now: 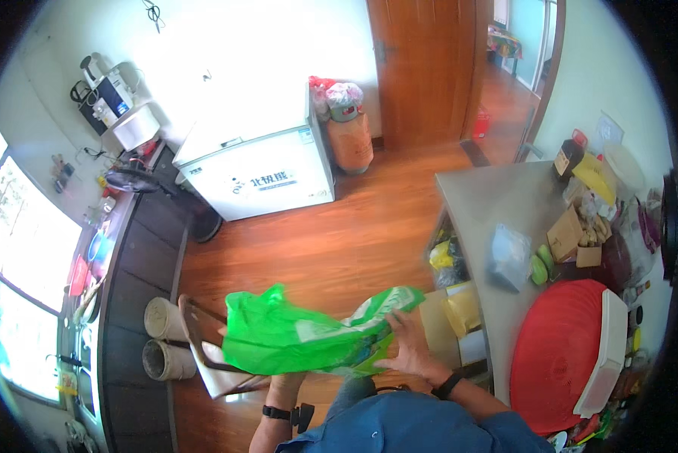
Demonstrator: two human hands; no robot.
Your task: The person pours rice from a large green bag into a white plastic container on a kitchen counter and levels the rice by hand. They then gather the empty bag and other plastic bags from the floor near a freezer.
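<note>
A large green plastic bag [299,334] with white printed patches is spread across the front of my body, over the floor. My right hand [409,348] is at the bag's right end, with the fingers spread against its edge; whether they pinch the plastic is not clear. Only the wrist and heel of my left hand [287,382] show below the bag, and its fingers are hidden behind the green plastic.
A wooden chair [217,368] and two pale buckets [172,362] stand at left by the dark counter [138,272]. A white chest freezer [265,178] and an orange gas cylinder [351,144] stand ahead. The right-hand table [469,198] bears a red plastic basket [554,351].
</note>
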